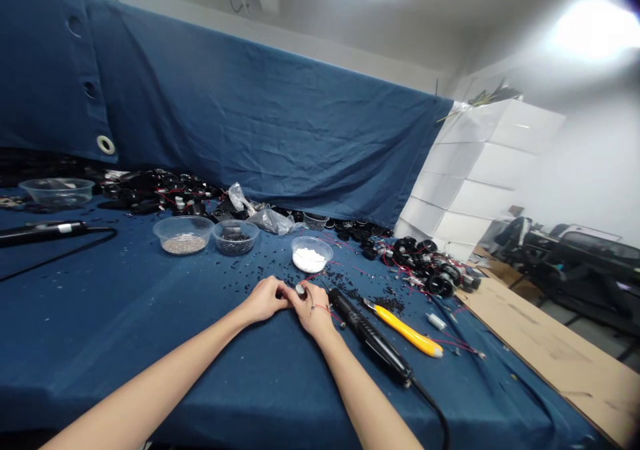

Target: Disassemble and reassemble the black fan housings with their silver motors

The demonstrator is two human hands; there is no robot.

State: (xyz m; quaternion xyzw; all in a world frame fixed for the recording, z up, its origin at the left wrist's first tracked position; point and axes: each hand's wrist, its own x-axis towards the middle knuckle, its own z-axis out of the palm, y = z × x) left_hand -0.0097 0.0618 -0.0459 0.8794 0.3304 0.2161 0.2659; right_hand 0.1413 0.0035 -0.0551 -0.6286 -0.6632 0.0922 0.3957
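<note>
over the blue cloth-covered tabletop [250, 383], midway between front and back edges, the right hand [313, 310] grasps a small round silvery part [300, 289], seemingly unfinished; the left hand [267, 299] touches the right, its grip hidden. black round red-wired parts [440, 285] heap by the right edge, perhaps left to do.
</note>
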